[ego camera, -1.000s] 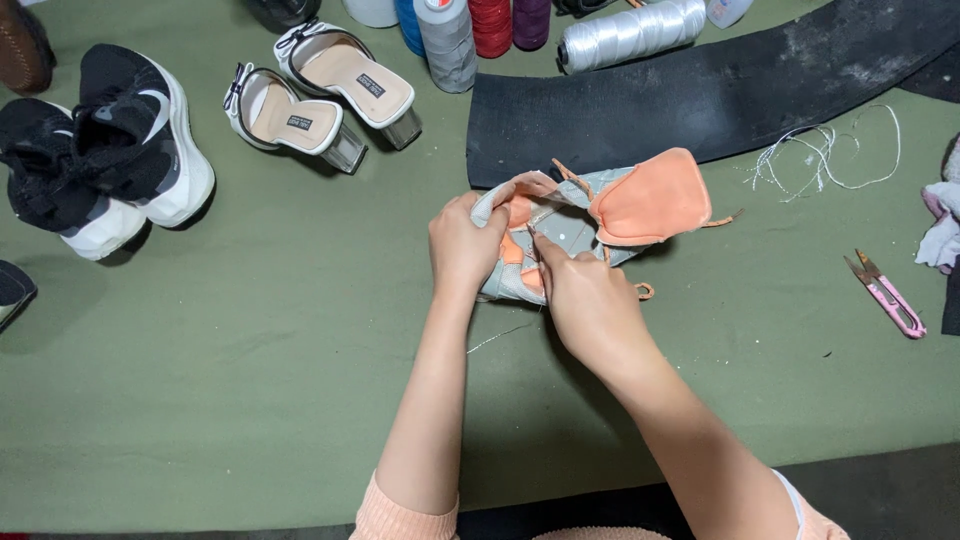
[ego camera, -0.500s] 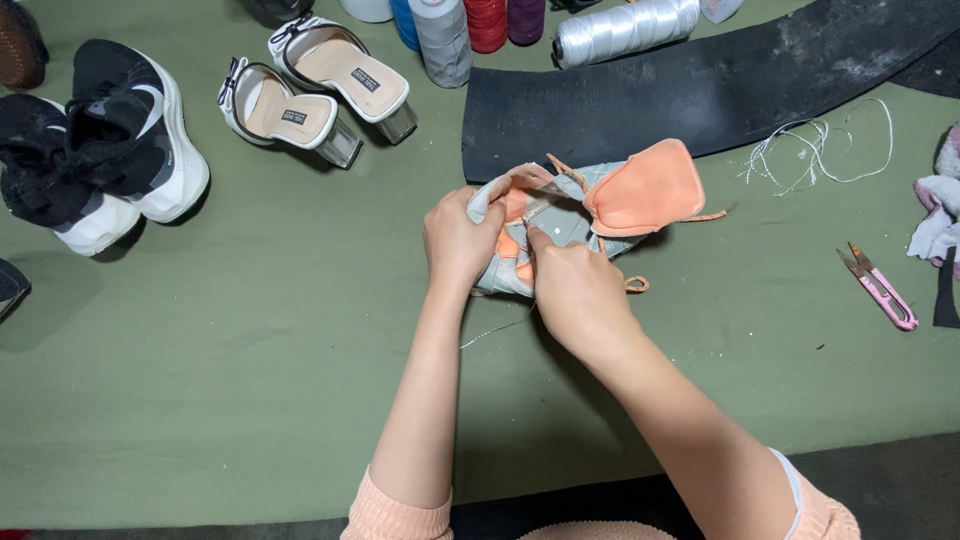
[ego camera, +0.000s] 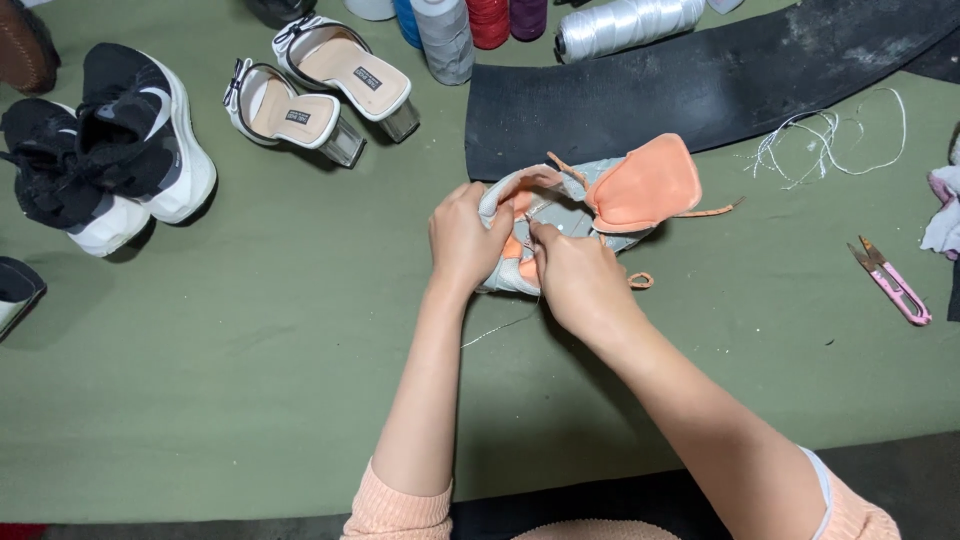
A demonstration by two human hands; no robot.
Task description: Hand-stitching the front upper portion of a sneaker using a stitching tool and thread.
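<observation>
A small grey and orange shoe (ego camera: pixel 610 195) lies on the green table (ego camera: pixel 250 380) near the middle, its orange tongue folded up toward the right. My left hand (ego camera: pixel 465 238) grips the shoe's heel end from the left. My right hand (ego camera: pixel 577 282) pinches at the shoe's inside, fingers pressed close to the left hand. A thin pale thread (ego camera: pixel 500 327) trails from under the hands toward me. An orange lace loop (ego camera: pixel 640 281) sticks out beside my right wrist.
A long black rubber sheet (ego camera: pixel 720 85) lies behind the shoe. Thread spools (ego camera: pixel 445 35) stand at the back. Two white heeled sandals (ego camera: pixel 320 90) and black-and-white sneakers (ego camera: pixel 110 150) sit at the left. Pink thread snips (ego camera: pixel 892 282) and loose white thread (ego camera: pixel 830 135) lie at the right.
Both hands stay on the shoe with only slight finger shifts; the shoe's position on the table is the same.
</observation>
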